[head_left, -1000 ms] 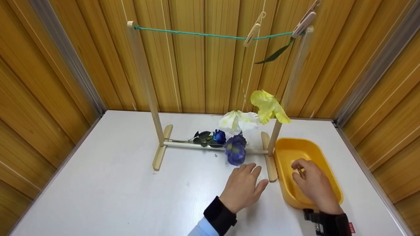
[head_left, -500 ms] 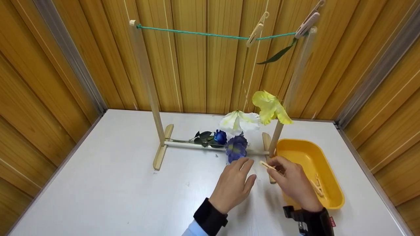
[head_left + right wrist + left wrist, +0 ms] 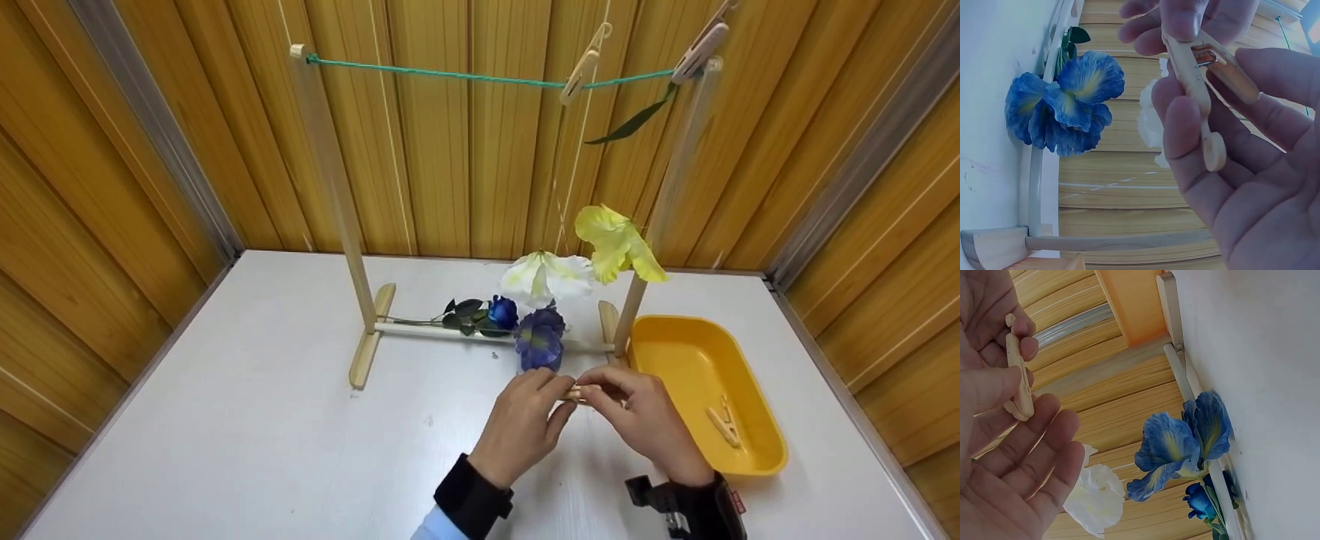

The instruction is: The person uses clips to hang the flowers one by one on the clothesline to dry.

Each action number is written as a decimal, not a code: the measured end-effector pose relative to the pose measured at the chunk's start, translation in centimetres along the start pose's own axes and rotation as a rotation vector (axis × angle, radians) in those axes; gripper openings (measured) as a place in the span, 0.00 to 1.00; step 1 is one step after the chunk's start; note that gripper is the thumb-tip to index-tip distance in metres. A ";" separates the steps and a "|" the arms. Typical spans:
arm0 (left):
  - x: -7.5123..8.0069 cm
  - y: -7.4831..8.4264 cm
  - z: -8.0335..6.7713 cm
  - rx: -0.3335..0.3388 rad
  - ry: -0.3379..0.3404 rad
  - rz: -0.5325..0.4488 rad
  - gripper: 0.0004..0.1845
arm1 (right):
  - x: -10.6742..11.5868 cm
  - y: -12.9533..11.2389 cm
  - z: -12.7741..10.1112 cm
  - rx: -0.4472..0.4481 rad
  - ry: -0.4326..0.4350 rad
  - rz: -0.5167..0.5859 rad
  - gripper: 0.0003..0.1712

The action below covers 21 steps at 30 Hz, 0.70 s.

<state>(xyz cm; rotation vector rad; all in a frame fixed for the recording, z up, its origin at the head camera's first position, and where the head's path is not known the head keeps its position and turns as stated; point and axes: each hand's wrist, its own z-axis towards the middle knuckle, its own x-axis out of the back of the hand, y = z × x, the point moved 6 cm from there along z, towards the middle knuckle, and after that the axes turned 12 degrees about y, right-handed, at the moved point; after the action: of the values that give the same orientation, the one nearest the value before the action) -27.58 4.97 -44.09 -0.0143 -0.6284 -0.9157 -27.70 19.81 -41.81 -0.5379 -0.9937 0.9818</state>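
Observation:
Between both hands, low in front of the rack, is a beige plastic clothespin (image 3: 574, 394) with a small hook at one end. The left hand (image 3: 520, 424) pinches its jaw end between thumb and fingers, other fingers spread, as the left wrist view shows. The right hand (image 3: 646, 420) holds the hook end; in the right wrist view its thumb lies along the clothespin (image 3: 1189, 79), whose handles stand apart around a metal spring. Just beyond the hands a purple-blue flower (image 3: 540, 337) rests against the rack's lower bar, beside a blue rose (image 3: 502, 313) with dark leaves.
A wooden rack (image 3: 330, 180) carries a green line (image 3: 465, 76) with a beige clothespin (image 3: 579, 73) and a pinkish one (image 3: 699, 54) gripping a leaf (image 3: 634, 126). White (image 3: 544, 277) and yellow flowers (image 3: 615, 244) hang below. A yellow tray (image 3: 645, 442) holds another clothespin (image 3: 724, 429).
The right hand has come out of the tray with a clothespin and moved left to the left hand. The left hand, earlier loose, now pinches the clothespin too.

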 end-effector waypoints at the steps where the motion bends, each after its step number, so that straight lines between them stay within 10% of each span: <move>1: 0.1 0.0 0.0 0.003 -0.004 -0.007 0.08 | 0.0 0.0 0.0 0.003 0.000 0.007 0.05; 13: 0.4 0.0 0.3 0.017 -0.027 -0.021 0.07 | 0.2 0.0 -0.1 -0.053 0.021 0.139 0.15; 21: 0.0 -0.1 0.4 0.157 -0.111 -0.206 0.08 | 0.4 -0.2 -0.1 -0.046 0.051 0.220 0.21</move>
<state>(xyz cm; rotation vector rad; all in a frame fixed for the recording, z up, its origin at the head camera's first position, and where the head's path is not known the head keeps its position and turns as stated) -27.86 5.01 -43.85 0.1434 -0.8142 -1.0673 -27.47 20.05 -41.48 -0.7190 -0.9270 1.1367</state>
